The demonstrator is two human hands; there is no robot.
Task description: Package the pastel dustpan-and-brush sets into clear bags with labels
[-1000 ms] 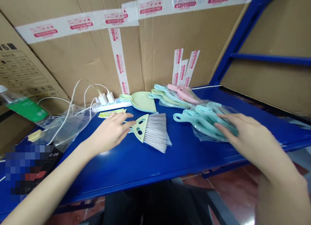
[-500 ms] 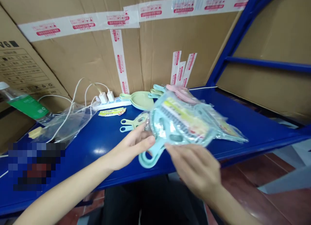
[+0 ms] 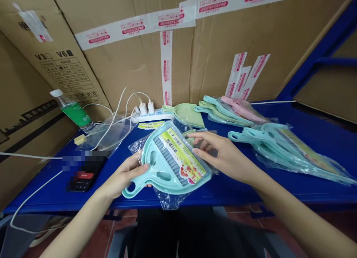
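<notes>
A light blue dustpan and brush set in a clear bag, with a yellow label card over the bristles, is tilted above the table's front part. My left hand grips it by the left side near the handle, thumb on top. My right hand is at its upper right edge, fingers apart and bent, with the fingertips near the bag; I see nothing held in it. Behind the set, a small green piece is partly hidden.
Bagged light blue sets lie at the right. Pink, blue and green dustpans are behind, beside a green pan. Left are a power strip, label strip, bottle, plastic bag, phone and white cables.
The view has swung left. The bagged set is now nearer my left side with its label facing up, and my right hand has moved from its handle end to its upper right edge.
</notes>
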